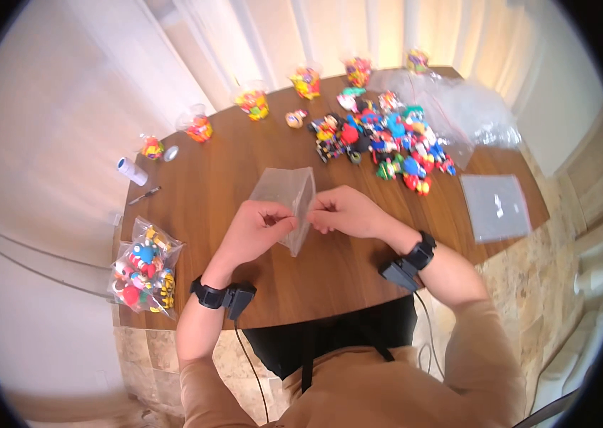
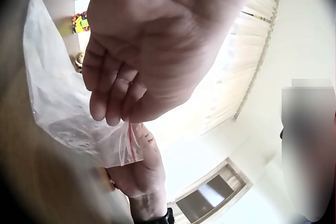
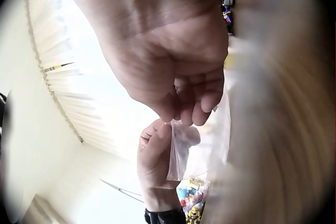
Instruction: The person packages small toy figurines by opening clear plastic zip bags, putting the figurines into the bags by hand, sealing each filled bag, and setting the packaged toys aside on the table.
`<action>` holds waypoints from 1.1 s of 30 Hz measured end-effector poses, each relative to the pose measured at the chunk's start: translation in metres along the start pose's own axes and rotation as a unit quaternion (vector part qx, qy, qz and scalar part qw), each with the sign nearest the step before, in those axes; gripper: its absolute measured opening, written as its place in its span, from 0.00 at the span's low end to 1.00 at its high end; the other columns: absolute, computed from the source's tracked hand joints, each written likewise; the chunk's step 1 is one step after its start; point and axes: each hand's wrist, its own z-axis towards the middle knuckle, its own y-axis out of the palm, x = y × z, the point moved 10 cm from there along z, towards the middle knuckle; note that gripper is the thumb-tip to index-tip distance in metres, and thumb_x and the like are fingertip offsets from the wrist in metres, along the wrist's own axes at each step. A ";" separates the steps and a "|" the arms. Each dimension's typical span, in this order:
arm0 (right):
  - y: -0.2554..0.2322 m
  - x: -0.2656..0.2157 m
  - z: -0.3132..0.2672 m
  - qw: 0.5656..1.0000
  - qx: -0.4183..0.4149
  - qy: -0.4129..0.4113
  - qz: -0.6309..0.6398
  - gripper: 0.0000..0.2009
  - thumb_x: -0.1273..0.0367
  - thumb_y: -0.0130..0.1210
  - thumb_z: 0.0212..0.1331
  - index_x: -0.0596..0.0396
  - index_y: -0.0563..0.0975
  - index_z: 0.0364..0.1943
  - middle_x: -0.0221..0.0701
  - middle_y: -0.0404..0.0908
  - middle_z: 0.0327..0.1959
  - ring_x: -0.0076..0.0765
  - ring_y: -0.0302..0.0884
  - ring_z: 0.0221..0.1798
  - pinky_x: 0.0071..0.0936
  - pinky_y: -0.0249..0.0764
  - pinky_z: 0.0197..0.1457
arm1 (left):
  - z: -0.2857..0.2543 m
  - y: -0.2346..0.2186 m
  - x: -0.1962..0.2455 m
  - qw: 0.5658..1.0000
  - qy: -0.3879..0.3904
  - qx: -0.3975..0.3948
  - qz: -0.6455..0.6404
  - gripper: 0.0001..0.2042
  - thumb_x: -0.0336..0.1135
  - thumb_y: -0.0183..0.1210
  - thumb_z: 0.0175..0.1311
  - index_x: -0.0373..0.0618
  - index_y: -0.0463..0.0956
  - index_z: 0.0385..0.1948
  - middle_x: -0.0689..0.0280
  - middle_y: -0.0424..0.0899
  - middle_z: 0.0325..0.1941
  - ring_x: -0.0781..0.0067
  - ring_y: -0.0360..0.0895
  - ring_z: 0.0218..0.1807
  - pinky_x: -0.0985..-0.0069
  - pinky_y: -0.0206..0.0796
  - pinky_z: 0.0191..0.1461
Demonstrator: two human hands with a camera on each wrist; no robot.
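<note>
A clear plastic zip bag (image 1: 280, 187) with a red line along its mouth hangs between both hands, above the middle of the table. My left hand (image 1: 259, 227) pinches one side of the mouth between thumb and curled fingers. On the other side, my right hand (image 1: 350, 212) pinches the opposite edge. Seen from the left wrist, the bag (image 2: 73, 98) spreads out to the left of the fingers and no toys show inside it. In the right wrist view, the bag (image 3: 181, 153) dangles from the fingertips, with the left hand (image 3: 155, 153) behind it.
A heap of small toy figures (image 1: 387, 139) covers the back right, beside a large clear bag (image 1: 458, 107). Flat bags (image 1: 495, 208) lie at the right. A filled bag of figures (image 1: 145, 271) is at the left. Several candy cups (image 1: 251, 103) line the far edge, near a marker (image 1: 145, 195).
</note>
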 end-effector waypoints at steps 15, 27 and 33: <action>-0.025 0.026 0.008 0.994 0.097 0.040 -0.019 0.06 0.71 0.55 0.63 0.58 0.77 0.31 0.23 0.78 0.24 0.16 0.74 0.28 0.18 0.70 0.33 | -0.008 -0.028 -0.037 0.984 0.045 0.119 -0.123 0.09 0.29 0.58 0.66 0.32 0.83 0.30 0.68 0.84 0.27 0.83 0.79 0.32 0.83 0.71 0.40; -0.101 -0.016 -0.016 0.898 0.237 0.064 -0.366 0.12 0.66 0.59 0.60 0.57 0.80 0.45 0.35 0.85 0.37 0.33 0.82 0.40 0.30 0.76 0.46 | -0.009 -0.034 -0.036 0.977 0.063 0.177 -0.096 0.10 0.32 0.60 0.64 0.33 0.84 0.31 0.70 0.84 0.24 0.85 0.76 0.27 0.84 0.67 0.32; -0.139 -0.012 -0.006 0.787 0.216 0.097 -0.569 0.19 0.67 0.63 0.55 0.58 0.79 0.51 0.40 0.83 0.48 0.42 0.81 0.48 0.35 0.76 0.52 | -0.007 -0.025 -0.035 0.981 0.031 0.146 -0.120 0.09 0.30 0.60 0.63 0.31 0.83 0.31 0.68 0.83 0.25 0.85 0.76 0.27 0.84 0.68 0.33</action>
